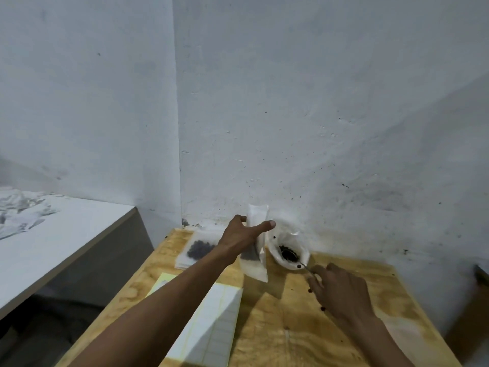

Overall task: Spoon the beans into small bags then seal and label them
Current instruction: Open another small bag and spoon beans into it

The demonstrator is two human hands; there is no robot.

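Left hand (239, 235): grips small bag (255, 250) upright, just left of bean bag (288, 250).
Right hand (341, 290): pinches spoon (293, 256), bowl inside the bean bag.
Unclear: fingertips hidden.

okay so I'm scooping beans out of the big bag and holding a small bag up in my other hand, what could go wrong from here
Beans may spill: the left hand holds the small bag up beside the big bag, so each spoonful must cross a gap, and loose beans already lie on the table. The right hand pinches the spoon by its very end, so a full scoop could tip.
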